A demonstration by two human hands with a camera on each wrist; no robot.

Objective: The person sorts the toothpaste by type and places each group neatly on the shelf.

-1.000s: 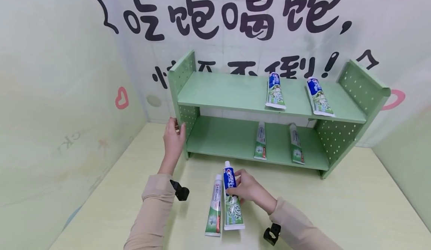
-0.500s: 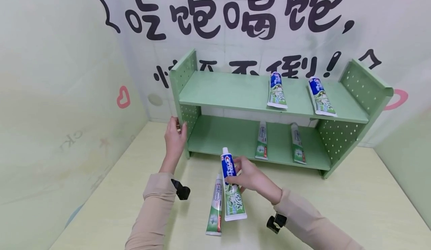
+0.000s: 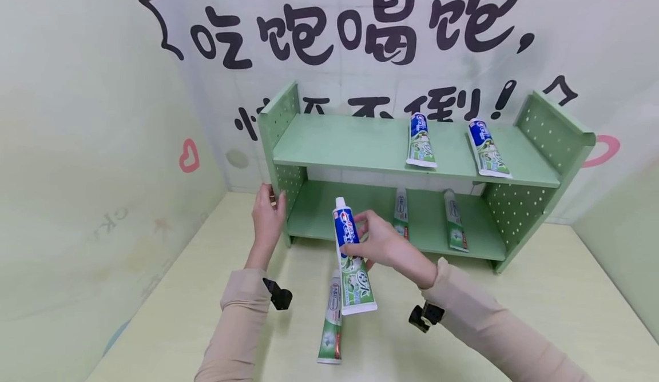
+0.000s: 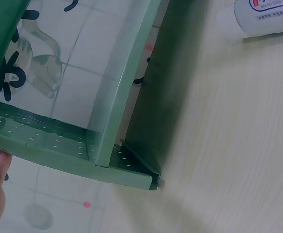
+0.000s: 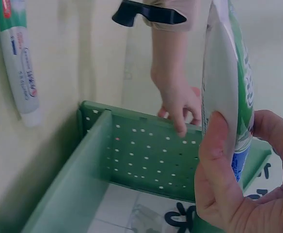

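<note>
My right hand [image 3: 386, 242] pinches a blue, white and green toothpaste tube [image 3: 357, 282], cap end up, above the table in front of the shelf. In the right wrist view my thumb presses the back of this tube [image 5: 221, 77]. My left hand [image 3: 268, 225] grips the front edge of the left side panel of the green two-tier shelf [image 3: 350, 142]; the thumb lies over the edge and some fingers are hidden outside it. A silver and green toothpaste tube [image 3: 329, 327] lies on the table, its upper end partly behind the held tube.
Two blue and green toothpaste tubes [image 3: 421, 142] lie on the upper tier, right of its middle. Two silver and green tubes [image 3: 455, 222] lie on the lower tier, one partly hidden by my right hand. A lettered wall [image 3: 340, 79] stands behind the shelf.
My right hand has lifted the blue and green toothpaste tube off the table and carried it forward, toward the lower tier. The left hand stays on the shelf's side panel.
</note>
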